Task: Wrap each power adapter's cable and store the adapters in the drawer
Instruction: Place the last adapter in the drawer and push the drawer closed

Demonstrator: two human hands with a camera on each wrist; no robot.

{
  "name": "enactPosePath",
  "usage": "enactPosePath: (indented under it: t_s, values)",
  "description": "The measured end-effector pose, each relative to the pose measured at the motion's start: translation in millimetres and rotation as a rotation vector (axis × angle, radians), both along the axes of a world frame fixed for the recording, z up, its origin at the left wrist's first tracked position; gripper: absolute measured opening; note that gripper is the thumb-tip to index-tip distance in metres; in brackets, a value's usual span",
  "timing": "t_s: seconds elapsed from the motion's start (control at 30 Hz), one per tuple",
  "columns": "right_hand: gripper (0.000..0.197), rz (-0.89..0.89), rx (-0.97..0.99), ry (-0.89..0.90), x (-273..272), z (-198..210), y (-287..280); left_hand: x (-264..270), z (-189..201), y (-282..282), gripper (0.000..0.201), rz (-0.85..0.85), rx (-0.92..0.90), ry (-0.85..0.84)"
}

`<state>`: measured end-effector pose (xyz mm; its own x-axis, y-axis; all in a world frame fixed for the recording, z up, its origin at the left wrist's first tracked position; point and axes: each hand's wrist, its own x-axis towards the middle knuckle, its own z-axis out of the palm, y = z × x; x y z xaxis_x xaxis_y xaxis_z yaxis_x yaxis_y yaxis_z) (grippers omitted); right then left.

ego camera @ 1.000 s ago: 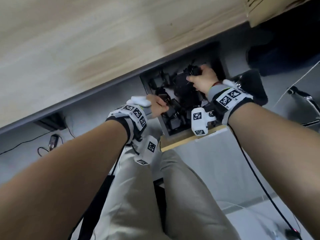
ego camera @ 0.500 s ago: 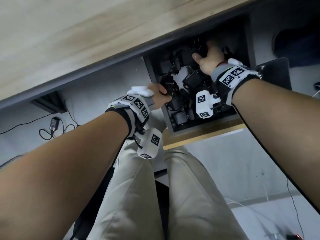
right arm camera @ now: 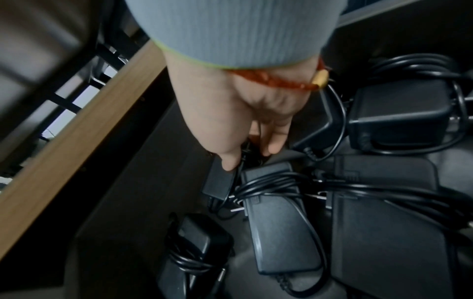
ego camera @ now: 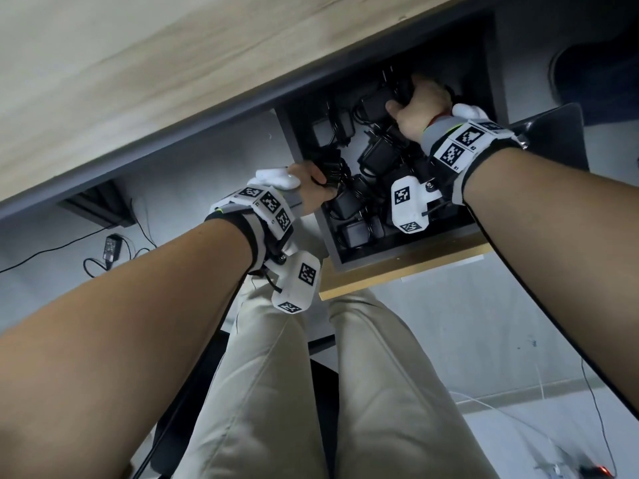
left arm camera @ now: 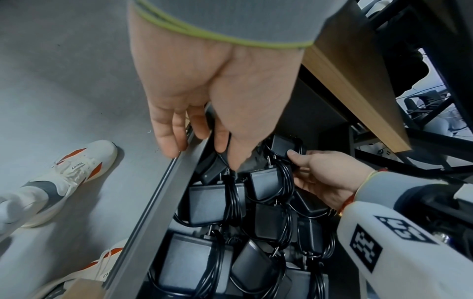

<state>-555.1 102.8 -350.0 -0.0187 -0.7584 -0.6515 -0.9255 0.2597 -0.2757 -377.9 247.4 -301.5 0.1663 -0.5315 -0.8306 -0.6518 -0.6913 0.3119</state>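
Storing step in hand: open drawer under desk holds many wrapped black adapters, packed touching; right hand deep at drawer's back, thumb and fingers pinching small adapter by its cord, seating it beside larger one; left hand at drawer's left wall, thumb and forefinger nipping cord of adapter, other fingers loose over rim; next, likely: let go, tuck stray cord, withdraw both hands.

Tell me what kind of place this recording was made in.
Probably an office or lab workstation: a wood-topped desk with an open drawer full of black power adapters, loose cables and an adapter on the grey floor, and what looks like an office chair behind.
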Motion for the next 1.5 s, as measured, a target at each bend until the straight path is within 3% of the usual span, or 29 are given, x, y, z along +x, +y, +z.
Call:
enactPosePath:
  t_s: [0.1, 0.2, 0.4, 0.5, 0.57, 0.63, 0.77, 0.9, 1.0, 1.1, 1.2, 1.23, 1.37, 1.5]
  values:
    - [0.06, 0.037, 0.011, -0.031, -4.3, 4.8, 4.2, -1.8, 4.8, 0.4, 0.023, -0.014, 0.004, 0.005]
    - [0.061, -0.016, -0.01, -0.1, -11.6, 12.3, 13.0, -4.3, 10.3, -0.4, 0.035, -0.024, 0.007, 0.047]
    - [0.033, -0.155, 0.035, -0.219, -37.0, 55.8, 50.0, -20.2, 24.4, -2.1, 0.03, -0.007, 0.038, 0.034]
    - [0.017, -0.209, 0.166, -0.17, -51.8, 73.4, 71.0, -28.3, 35.3, -3.3, 0.024, 0.008, 0.021, 0.053]
    - [0.014, -0.353, 0.316, -0.166, -60.7, 83.8, 89.2, -34.2, 42.6, -1.4, 0.025, -0.02, 0.032, 0.071]
    - [0.018, -0.407, 0.474, -0.117, -70.3, 98.9, 111.5, -41.5, 52.0, 2.5, 0.026, -0.013, 0.055, 0.101]
    - [0.041, -0.264, 0.69, 0.01, -75.9, 106.7, 142.0, -50.8, 60.0, 12.6, 0.007, 0.071, 0.107, 0.204]
    - [0.036, -0.123, 0.643, 0.11, -76.3, 110.7, 146.9, -64.3, 60.0, 20.3, 0.029, 0.057, 0.161, 0.207]
    - [0.029, -0.044, 0.595, 0.172, -72.9, 112.1, 142.9, -70.8, 64.0, 31.1, 0.031, 0.083, 0.27, 0.282]
    - [0.026, 0.007, 0.528, 0.188, -69.9, 113.4, 137.0, -70.2, 60.5, 35.4, 0.026, 0.053, 0.239, 0.298]
    - [0.026, -0.006, 0.454, 0.195, -59.0, 113.1, 125.4, -68.7, 65.5, 27.4, 0.039, -0.082, 0.487, 0.43]
    - [0.03, -0.013, 0.421, 0.2, -56.6, 113.5, 121.9, -68.1, 62.4, 27.8, 0.04, -0.106, 0.487, 0.437]
    - [0.028, -0.02, 0.323, 0.121, -47.4, 109.4, 106.5, -51.0, 64.6, 32.2, 0.013, -0.19, 0.135, 0.182]
    - [0.024, -0.039, 0.231, -0.015, -33.2, 106.4, 92.2, -40.1, 67.0, 9.4, 0.045, -0.388, 0.089, 0.118]
